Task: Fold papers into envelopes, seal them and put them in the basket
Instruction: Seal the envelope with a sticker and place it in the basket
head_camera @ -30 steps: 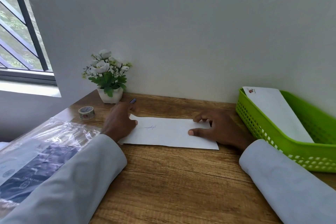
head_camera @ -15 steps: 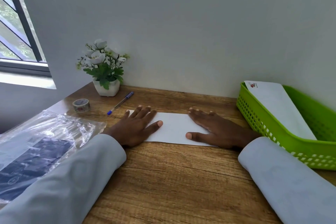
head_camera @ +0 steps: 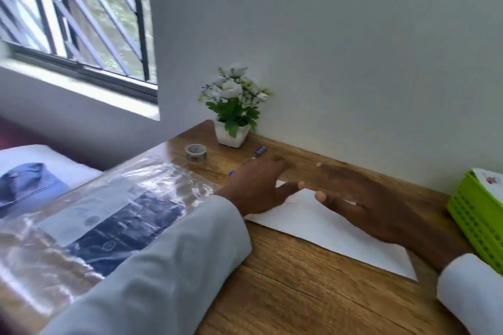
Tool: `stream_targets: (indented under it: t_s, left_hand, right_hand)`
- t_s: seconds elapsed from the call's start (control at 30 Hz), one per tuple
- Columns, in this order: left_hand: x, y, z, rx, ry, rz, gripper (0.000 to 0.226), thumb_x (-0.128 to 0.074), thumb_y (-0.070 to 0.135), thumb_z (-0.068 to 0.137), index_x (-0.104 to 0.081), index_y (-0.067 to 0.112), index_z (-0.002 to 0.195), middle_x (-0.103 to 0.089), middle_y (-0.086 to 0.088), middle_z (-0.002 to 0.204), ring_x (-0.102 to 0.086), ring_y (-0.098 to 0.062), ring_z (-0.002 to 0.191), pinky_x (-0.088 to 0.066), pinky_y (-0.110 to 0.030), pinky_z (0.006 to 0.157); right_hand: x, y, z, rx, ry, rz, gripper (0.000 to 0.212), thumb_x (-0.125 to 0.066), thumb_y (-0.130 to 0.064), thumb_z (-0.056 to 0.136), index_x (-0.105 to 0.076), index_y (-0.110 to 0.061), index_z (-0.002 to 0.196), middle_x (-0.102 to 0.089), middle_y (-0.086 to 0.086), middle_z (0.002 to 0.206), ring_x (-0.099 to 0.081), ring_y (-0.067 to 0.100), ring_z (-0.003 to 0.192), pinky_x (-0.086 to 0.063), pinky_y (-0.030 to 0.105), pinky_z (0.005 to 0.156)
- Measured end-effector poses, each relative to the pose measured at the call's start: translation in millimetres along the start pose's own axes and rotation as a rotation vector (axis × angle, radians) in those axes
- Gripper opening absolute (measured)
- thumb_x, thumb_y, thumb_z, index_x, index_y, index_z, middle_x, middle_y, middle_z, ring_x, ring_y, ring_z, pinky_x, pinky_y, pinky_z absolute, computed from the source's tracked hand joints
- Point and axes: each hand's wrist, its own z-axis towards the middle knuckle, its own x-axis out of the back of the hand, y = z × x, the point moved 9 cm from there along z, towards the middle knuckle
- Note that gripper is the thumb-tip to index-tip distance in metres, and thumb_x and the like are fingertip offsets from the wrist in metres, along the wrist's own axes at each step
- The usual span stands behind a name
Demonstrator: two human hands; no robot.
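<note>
Both hands, left hand [head_camera: 258, 187] and right hand [head_camera: 362, 204], lie flat and unclenched over the folded paper [head_camera: 321, 228] on the bench [head_camera: 299, 294]. Nothing is gripped, so the paper may skid toward the basket [head_camera: 473, 215] at 3 o'clock, spoiling the crease.

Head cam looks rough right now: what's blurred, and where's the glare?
Head view: motion blur smears the left hand and right hand over the paper; window bars streak too. Daylight glares off the plastic bag. The flower pot and tape roll stay fairly readable.
</note>
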Motion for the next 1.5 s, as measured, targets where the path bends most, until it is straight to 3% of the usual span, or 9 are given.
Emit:
stream_targets:
  t_s: [0.07,0.17,0.27,0.5,0.73,1.0,1.17,1.3,1.5]
  left_hand:
    - [21.9,-16.0,-1.9,0.054,0.155,-0.063,0.037,-0.056,0.039,0.095,-0.058,0.024,0.128,-0.059,0.002,0.134,-0.054,-0.018,0.121,-0.045,-0.031,0.089]
    - [55.4,-44.9,-10.8,0.165,0.378,-0.127,0.018,-0.059,0.022,0.09,-0.073,0.023,0.102,-0.072,0.002,0.103,-0.065,-0.019,0.091,-0.05,-0.029,0.069]
    - [83.2,-90.1,-27.4,0.356,0.569,-0.2,0.016,-0.061,0.017,0.082,-0.075,0.024,0.089,-0.073,0.004,0.091,-0.065,-0.018,0.083,-0.053,-0.033,0.073]
    - [88.7,-172.5,-76.0,0.799,0.925,-0.645,0.021,-0.061,0.012,0.081,-0.074,0.023,0.093,-0.073,0.006,0.093,-0.064,-0.014,0.087,-0.045,-0.025,0.075]
    - [54.6,-193.1,-73.6,0.948,0.724,-0.845,0.033,-0.058,0.006,0.081,-0.066,0.012,0.112,-0.068,-0.008,0.108,-0.063,-0.027,0.102,-0.052,-0.043,0.095]
    - [48.0,-191.0,-62.0,0.893,0.64,-0.934,0.025,-0.052,0.001,0.085,-0.067,0.016,0.097,-0.067,-0.01,0.113,-0.063,-0.028,0.105,-0.053,-0.044,0.095]
    - [39.9,-185.2,-56.2,0.886,0.601,-1.193,0.035,-0.036,-0.009,0.091,-0.067,0.006,0.093,-0.07,-0.012,0.097,-0.071,-0.018,0.07,-0.061,-0.027,0.062]
    - [36.1,-173.5,-49.1,0.818,0.454,-1.272,0.037,-0.033,-0.009,0.096,-0.067,0.005,0.099,-0.075,-0.006,0.078,-0.071,-0.014,0.062,-0.059,-0.026,0.061]
    - [36.9,-158.6,-37.7,0.657,0.325,-1.287,0.037,-0.043,-0.017,0.091,-0.067,0.002,0.112,-0.063,-0.018,0.119,-0.068,-0.029,0.1,-0.061,-0.03,0.072]
  right_hand:
    - [-6.3,-27.4,27.6,0.085,0.001,0.073,0.057,-0.033,-0.082,0.08,-0.054,-0.05,0.123,-0.048,-0.03,0.131,-0.052,-0.001,0.116,-0.038,0.017,0.098]
    - [-8.3,-62.8,66.4,0.224,0.148,0.105,0.029,-0.063,-0.041,0.09,-0.071,-0.028,0.115,-0.066,-0.016,0.112,-0.065,0.008,0.094,-0.046,0.014,0.078]
    - [-24.9,-91.6,102.9,0.252,0.223,0.17,0.025,-0.073,-0.028,0.084,-0.076,-0.021,0.107,-0.076,-0.006,0.1,-0.066,0.006,0.08,-0.051,0.021,0.07]
    - [-74.9,-141.7,152.4,0.278,0.16,0.184,0.03,-0.073,-0.027,0.083,-0.074,-0.026,0.112,-0.073,-0.006,0.098,-0.061,0.005,0.076,-0.05,0.022,0.068]
    - [-95.1,-148.8,159.5,0.247,0.151,0.169,0.034,-0.07,-0.041,0.085,-0.07,-0.033,0.118,-0.067,-0.006,0.096,-0.06,0.008,0.075,-0.055,0.033,0.067]
    - [-87.6,-128.0,158.5,0.208,0.132,0.327,0.03,-0.078,-0.048,0.075,-0.077,-0.025,0.094,-0.073,-0.009,0.092,-0.063,0.002,0.077,-0.053,0.024,0.063]
    - [-84.1,-110.6,161.3,0.184,0.084,0.494,0.027,-0.082,-0.024,0.076,-0.077,-0.015,0.101,-0.075,0.0,0.107,-0.069,0.008,0.086,-0.058,0.025,0.073]
    - [-79.3,-94.6,160.0,0.132,0.065,0.735,0.019,-0.078,-0.014,0.081,-0.077,-0.012,0.1,-0.076,0.002,0.098,-0.071,0.005,0.079,-0.059,0.022,0.067]
    - [-81.2,-89.0,157.2,0.116,0.034,0.834,0.02,-0.068,-0.005,0.09,-0.073,-0.005,0.109,-0.074,0.001,0.091,-0.069,0.002,0.073,-0.054,0.015,0.063]
